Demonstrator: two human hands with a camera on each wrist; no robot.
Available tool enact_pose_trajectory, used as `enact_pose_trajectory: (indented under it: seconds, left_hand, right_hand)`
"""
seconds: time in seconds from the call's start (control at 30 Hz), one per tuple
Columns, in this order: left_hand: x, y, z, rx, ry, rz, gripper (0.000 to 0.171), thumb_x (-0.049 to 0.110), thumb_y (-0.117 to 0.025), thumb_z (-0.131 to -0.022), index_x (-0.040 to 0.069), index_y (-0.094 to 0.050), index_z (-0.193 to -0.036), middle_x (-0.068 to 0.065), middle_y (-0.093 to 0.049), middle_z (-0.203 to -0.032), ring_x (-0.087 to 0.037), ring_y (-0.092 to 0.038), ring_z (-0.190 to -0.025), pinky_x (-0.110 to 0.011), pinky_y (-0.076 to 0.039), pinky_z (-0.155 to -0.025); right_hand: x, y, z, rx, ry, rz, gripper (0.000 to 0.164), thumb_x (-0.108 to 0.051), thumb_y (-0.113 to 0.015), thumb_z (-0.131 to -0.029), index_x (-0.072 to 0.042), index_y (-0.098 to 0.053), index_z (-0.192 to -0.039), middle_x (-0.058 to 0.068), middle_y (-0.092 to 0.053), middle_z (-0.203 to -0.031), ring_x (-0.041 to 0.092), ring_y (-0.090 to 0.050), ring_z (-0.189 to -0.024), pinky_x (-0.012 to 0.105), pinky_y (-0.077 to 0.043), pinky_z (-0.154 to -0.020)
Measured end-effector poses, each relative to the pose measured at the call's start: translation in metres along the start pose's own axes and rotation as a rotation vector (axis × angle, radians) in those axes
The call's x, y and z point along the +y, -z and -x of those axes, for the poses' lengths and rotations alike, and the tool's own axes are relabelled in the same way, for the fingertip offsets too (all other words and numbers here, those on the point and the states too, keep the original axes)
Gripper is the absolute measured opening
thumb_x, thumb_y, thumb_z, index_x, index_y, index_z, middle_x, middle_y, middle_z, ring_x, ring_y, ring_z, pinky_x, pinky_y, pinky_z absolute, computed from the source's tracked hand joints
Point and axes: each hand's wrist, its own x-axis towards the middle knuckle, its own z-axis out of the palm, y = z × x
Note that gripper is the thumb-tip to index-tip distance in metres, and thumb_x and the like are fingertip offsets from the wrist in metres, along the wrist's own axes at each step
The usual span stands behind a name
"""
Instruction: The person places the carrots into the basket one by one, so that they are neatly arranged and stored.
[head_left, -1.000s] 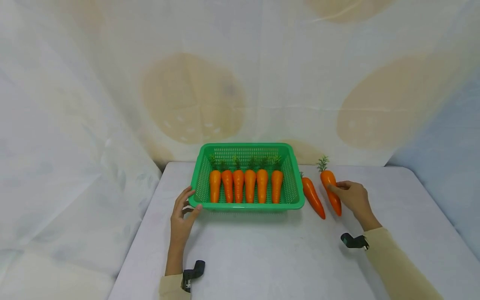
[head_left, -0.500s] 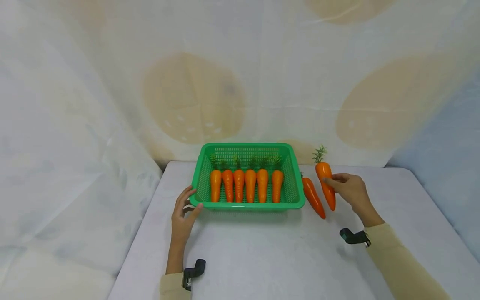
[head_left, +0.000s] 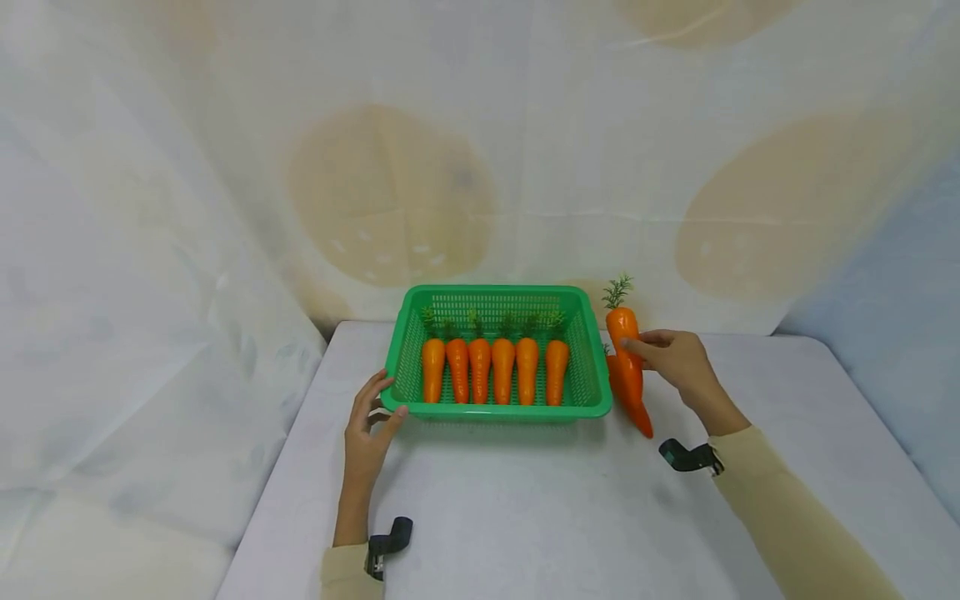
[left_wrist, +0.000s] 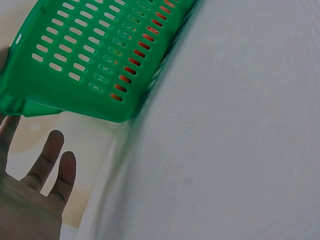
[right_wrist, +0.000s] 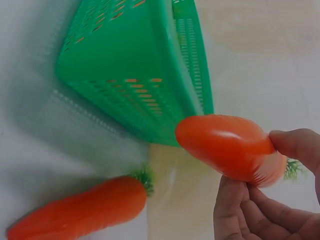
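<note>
A green plastic basket (head_left: 491,412) holds several orange carrots (head_left: 502,367) in a row, leafy ends toward the back. At its front left corner my left hand (head_left: 365,446) grips the rim between thumb and index finger; the other fingers are spread apart in the left wrist view. My right hand (head_left: 678,362) pinches a carrot (head_left: 624,329) between thumb and fingertips, raised beside the basket's right side with its green top upward. Below it, another carrot (right_wrist: 80,215) lies on the table, partly hidden in the head view by the held one.
The table (head_left: 510,508) has a white cover. A pale cloth wall with tan round prints (head_left: 390,196) stands right behind the basket. Each wrist wears a black camera mount (head_left: 690,457). The table's left edge is close to my left hand.
My right hand has lifted the carrot off the table and carried it left, over the lying carrot toward the basket. My left hand stays on the basket's corner.
</note>
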Motion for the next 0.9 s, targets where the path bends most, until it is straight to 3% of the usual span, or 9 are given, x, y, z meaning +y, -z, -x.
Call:
enact_pose_trajectory:
  seconds: [0.4, 0.57, 0.83, 0.9]
  left_hand:
    - [0.002, -0.001, 0.001, 0.004, -0.007, 0.002, 0.051, 0.008, -0.071, -0.094, 0.001, -0.053, -0.141, -0.011, -0.04, -0.155, -0.036, -0.051, -0.108, -0.041, -0.048, -0.087]
    - [-0.001, -0.001, 0.001, 0.004, -0.002, 0.003, 0.052, 0.009, -0.071, -0.094, 0.003, -0.053, -0.142, -0.009, -0.04, -0.155, -0.035, -0.051, -0.109, -0.037, -0.048, -0.087]
    - [-0.001, -0.002, 0.002, 0.001, -0.004, 0.006, 0.052, 0.009, -0.071, -0.094, 0.001, -0.053, -0.142, -0.008, -0.04, -0.155, -0.036, -0.051, -0.109, -0.039, -0.047, -0.087]
    - [-0.012, -0.002, 0.0, 0.006, -0.008, 0.009, 0.052, 0.01, -0.072, -0.094, 0.005, -0.054, -0.142, -0.004, -0.04, -0.155, -0.035, -0.051, -0.109, -0.037, -0.047, -0.087]
  right_hand:
    - [-0.032, -0.023, -0.013, -0.077, 0.047, -0.092, 0.073, -0.05, -0.07, -0.091, 0.006, -0.054, -0.135, 0.025, -0.06, -0.127, 0.035, -0.064, -0.105, 0.053, -0.042, -0.104]
    - [-0.042, -0.038, -0.02, -0.106, 0.067, -0.134, 0.07, -0.047, -0.07, -0.092, 0.006, -0.053, -0.135, 0.023, -0.057, -0.131, 0.034, -0.062, -0.106, 0.048, -0.047, -0.101]
    - [-0.061, -0.062, -0.023, -0.141, 0.066, -0.187, 0.066, -0.037, -0.072, -0.093, 0.01, -0.053, -0.135, 0.025, -0.057, -0.134, 0.035, -0.065, -0.107, 0.045, -0.05, -0.098]
    - [-0.065, -0.068, -0.024, -0.15, 0.077, -0.202, 0.066, -0.035, -0.072, -0.093, 0.011, -0.052, -0.136, 0.026, -0.057, -0.132, 0.034, -0.066, -0.105, 0.046, -0.05, -0.097]
